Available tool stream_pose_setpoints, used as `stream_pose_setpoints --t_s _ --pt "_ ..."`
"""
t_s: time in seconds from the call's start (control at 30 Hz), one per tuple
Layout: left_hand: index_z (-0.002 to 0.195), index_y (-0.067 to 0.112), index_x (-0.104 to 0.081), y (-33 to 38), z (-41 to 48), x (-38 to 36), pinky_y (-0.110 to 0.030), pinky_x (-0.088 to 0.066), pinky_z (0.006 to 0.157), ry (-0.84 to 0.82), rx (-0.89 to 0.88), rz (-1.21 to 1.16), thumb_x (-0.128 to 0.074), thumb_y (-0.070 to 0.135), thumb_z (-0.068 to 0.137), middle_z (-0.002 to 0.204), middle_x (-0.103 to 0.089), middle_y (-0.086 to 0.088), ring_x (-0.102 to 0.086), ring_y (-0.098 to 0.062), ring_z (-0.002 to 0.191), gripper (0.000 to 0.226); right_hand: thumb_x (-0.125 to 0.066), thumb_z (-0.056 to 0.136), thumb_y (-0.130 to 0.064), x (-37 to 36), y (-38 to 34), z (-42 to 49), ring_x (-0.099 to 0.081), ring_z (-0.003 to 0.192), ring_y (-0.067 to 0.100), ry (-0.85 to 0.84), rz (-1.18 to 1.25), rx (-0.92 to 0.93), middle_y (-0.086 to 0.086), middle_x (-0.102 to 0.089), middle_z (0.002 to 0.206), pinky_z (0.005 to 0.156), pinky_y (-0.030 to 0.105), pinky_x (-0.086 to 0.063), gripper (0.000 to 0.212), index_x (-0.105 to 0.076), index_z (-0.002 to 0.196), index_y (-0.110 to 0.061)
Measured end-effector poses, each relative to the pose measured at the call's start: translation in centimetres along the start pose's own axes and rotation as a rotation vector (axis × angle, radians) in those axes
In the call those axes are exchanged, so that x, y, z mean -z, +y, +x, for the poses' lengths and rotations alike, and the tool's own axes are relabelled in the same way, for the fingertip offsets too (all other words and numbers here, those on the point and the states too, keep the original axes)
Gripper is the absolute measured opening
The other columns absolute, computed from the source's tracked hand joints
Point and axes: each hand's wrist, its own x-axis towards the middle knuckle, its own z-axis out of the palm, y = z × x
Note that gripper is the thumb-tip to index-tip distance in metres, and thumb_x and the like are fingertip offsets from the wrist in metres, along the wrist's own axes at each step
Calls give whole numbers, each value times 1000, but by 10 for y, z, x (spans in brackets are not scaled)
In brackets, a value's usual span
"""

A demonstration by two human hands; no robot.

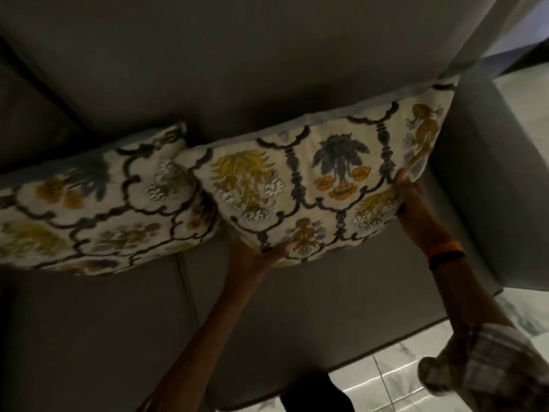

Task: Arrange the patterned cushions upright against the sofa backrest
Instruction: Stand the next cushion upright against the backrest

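Observation:
Two cream cushions with dark scrollwork and yellow, blue and orange flowers lean against the grey sofa backrest (208, 69). The right cushion (320, 179) stands tilted by the right armrest; my left hand (267, 251) grips its bottom edge and my right hand (413, 197) grips its lower right corner. Touching its left side, the left cushion (98, 203) rests on the seat with no hand on it; its left end runs out of view.
The grey sofa seat (89, 337) spreads below the cushions, with a seam between two seat pads. The right armrest (481, 179) stands beside my right hand. Pale marbled floor tiles (401, 370) lie at lower right, and a light curtain (481, 40) hangs at upper right.

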Motion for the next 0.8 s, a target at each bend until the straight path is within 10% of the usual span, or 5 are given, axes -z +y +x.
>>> stream_pose_setpoints --t_s 0.13,0.33,0.47,0.7,0.8 --pt "148 33 -28 5 78 -75 -37 -30 123 -28 -60 44 -87 42 64 154 -38 10 -35 -4 143 104 -42 110 -33 79 2 67 -70 114 -5 103 48 -59 -22 -61 135 93 24 -63 59 -20 164 -28" --pt "151 14 -29 -16 153 -150 -47 -33 120 -23 -38 92 -84 59 66 156 -38 -6 -36 -19 145 111 -59 102 -41 139 11 141 -69 124 7 141 144 2 -8 -60 146 101 32 -60 75 -21 164 -25" --pt "147 6 -39 -21 162 -169 -36 -33 120 -8 9 93 -83 39 77 152 -45 -10 -41 -21 142 89 -79 75 -65 153 29 156 -54 145 23 86 115 -48 3 -46 164 114 49 -50 122 -9 167 -28" --pt "155 18 -14 -21 146 -145 -32 -35 119 18 -57 66 -85 48 68 159 -29 -7 -33 -16 146 117 -48 101 -63 90 63 107 -51 132 -1 469 54 -70 -6 -39 161 123 43 -37 80 -18 166 -25" --pt "157 29 -8 -36 114 -110 -37 -31 118 -20 -32 288 -83 54 68 161 -21 -6 -26 -22 147 118 -49 102 -61 24 94 60 -37 152 21 612 -85 -185 6 -28 171 128 52 -27 82 -18 166 -20"
